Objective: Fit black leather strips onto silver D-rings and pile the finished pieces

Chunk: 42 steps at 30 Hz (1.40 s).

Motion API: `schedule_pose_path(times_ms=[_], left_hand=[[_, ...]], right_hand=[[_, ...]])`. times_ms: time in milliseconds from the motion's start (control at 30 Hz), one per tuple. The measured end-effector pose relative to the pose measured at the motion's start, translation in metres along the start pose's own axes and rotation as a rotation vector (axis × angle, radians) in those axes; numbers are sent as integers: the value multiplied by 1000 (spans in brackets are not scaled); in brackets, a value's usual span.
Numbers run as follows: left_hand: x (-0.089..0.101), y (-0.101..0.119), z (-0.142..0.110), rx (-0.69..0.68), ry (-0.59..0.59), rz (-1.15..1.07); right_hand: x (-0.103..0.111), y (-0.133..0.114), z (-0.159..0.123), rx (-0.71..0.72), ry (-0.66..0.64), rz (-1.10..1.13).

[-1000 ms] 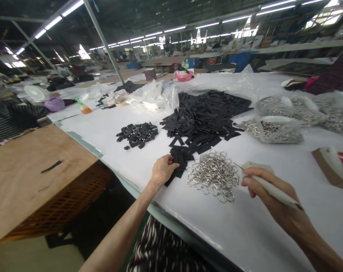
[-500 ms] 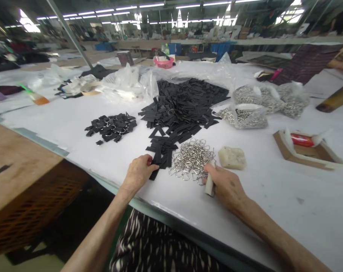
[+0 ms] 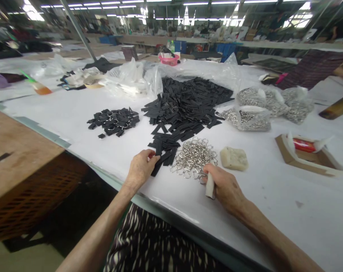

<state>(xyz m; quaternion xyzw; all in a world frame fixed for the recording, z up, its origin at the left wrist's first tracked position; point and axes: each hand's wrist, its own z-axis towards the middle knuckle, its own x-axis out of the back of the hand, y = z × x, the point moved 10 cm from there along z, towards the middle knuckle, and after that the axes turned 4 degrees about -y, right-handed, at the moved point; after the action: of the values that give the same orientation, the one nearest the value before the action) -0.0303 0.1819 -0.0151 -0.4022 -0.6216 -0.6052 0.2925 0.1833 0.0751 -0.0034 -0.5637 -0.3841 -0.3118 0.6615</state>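
Observation:
My left hand (image 3: 142,165) is closed in a pinch at the end of a black fabric strip (image 3: 158,168), beside a small heap of loose strips (image 3: 166,144). My right hand (image 3: 226,187) wraps round a tool with a pale, cloth-like handle (image 3: 210,187); its working end is hidden by my fingers and the rings. Right by those fingers lies a pile of silver metal D-rings (image 3: 194,155). Further left rests a pile of folded black pieces fitted with rings (image 3: 114,121). Behind, a large heap of black strips (image 3: 191,100) covers the table middle.
A waxy, off-white block (image 3: 234,158) sits right of the rings. Clear bags of metal rings (image 3: 252,119) stand behind it. An open cardboard box (image 3: 307,158) holds a red packet. Clear plastic bags (image 3: 132,81) lie at the back left. The white table's edge (image 3: 149,202) runs before me.
The camera view has shifted slightly, so the whole scene sits a little further right. Both hands keep nearly the same places, the left still at the strip and the right still round the handle.

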Motion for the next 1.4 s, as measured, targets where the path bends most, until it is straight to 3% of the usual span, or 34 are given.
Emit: schedule_pose_path(times_ms=[133,367,533,700,833,967,1133,1267,1400], left_hand=[[-1,0,11,37,4,33],[-4,-2,22,39,3,23],[0,4,20,19,20,67],[3,27,29,-78,23,140],[-2,39,38,-109,22,123],[-1,39,38,-122,66,11],[7,30,29,-102,66,-252],[-1,40,11,-80,-60,-491],[-43,65,-23,19,-421,-850]], right_hand=[[-9,-10,2,78,9,-243],[-12,-25,-2,270,113,-458],[-15,-22,0,275,118,-485],[-14,-22,0,295,187,-480],[-3,-26,-3,345,277,-387],[7,-24,-5,348,276,-240],[19,-7,-3,179,206,58],[22,9,-1,-33,114,375],[35,9,-2,-74,150,620]])
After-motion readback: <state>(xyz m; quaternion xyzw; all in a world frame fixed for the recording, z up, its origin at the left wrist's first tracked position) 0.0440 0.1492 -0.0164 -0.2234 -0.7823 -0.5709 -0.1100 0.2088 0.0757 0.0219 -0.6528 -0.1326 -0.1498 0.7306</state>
